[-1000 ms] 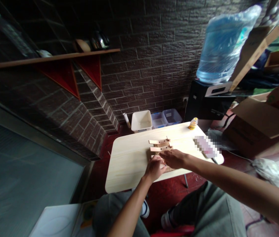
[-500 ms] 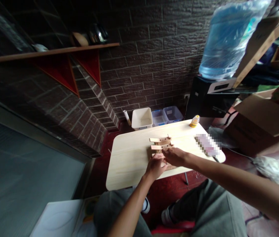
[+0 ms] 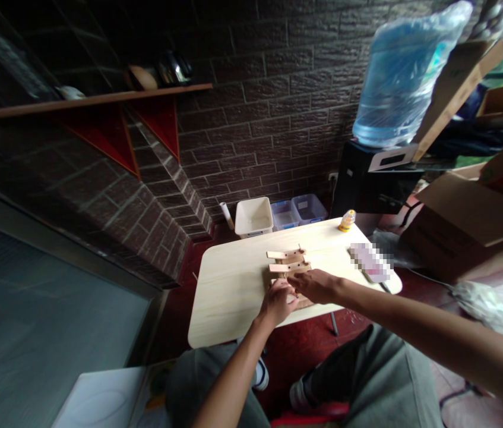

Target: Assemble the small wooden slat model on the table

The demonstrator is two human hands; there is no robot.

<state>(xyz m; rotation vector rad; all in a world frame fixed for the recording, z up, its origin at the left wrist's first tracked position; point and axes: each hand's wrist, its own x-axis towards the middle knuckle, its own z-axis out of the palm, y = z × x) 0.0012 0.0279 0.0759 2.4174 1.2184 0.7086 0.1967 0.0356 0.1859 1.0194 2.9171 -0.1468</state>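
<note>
A small wooden piece with several pale crossbars [image 3: 287, 267] lies on the light wood table [image 3: 228, 285]. At its near end my left hand [image 3: 277, 302] is closed, with thumb and fingers gripping the edge of the wood. My right hand [image 3: 316, 285] comes in from the right, its fingers bent down over the same end and pressed together beside my left fingertips. What they pinch is too small and covered to make out. The two farther crossbars show dark holes, and a thin peg stands up at the far one. My hands hide most of the near part.
A small yellow-labelled bottle [image 3: 347, 220] stands at the table's far right corner, with a blurred-out flat object [image 3: 370, 261] nearer. Behind the table are a white bin [image 3: 254, 217] and clear tubs [image 3: 309, 208]. A water dispenser [image 3: 373, 178] and cardboard boxes [image 3: 469, 208] stand to the right.
The whole view has shifted slightly. My hands stay at the near end of the wooden piece; the right fingers have changed position a little and a bit more of the wood shows between the hands.
</note>
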